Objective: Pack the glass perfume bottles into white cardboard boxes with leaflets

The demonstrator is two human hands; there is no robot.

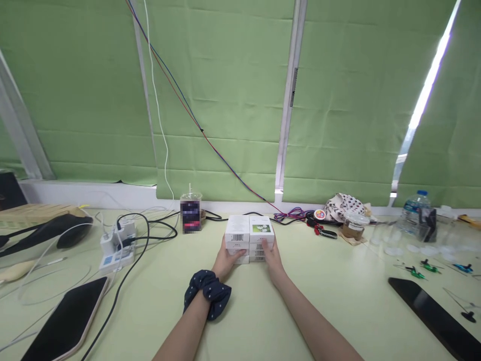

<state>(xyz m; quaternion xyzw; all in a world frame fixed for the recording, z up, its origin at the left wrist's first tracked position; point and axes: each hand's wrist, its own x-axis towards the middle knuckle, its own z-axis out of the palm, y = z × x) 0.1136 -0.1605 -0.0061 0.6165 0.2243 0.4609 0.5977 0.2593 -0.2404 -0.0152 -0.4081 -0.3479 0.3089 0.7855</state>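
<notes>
Several small white boxes (pixel 237 226) are stacked in two columns side by side at the middle of the table. Barcodes show on their near faces, and the top right box (pixel 262 228) bears a green picture. My left hand (pixel 226 259) grips the left side of the stack, its thumb across the front. On the right side, my right hand (pixel 273 254) presses in with its thumb on the near face. Both hands are closed around the stack, which seems to rest on the table. A dark dotted scrunchie (pixel 208 295) circles my left wrist.
Left are a power strip (pixel 119 245) with black and white cables, a tablet (pixel 67 321) and a lidded drink cup (pixel 191 213). To the right lie a pocket knife (pixel 325 232), a plastic tub (pixel 354 225), a water bottle (pixel 416 210), small green tools (pixel 415 272) and a black slab (pixel 432 313).
</notes>
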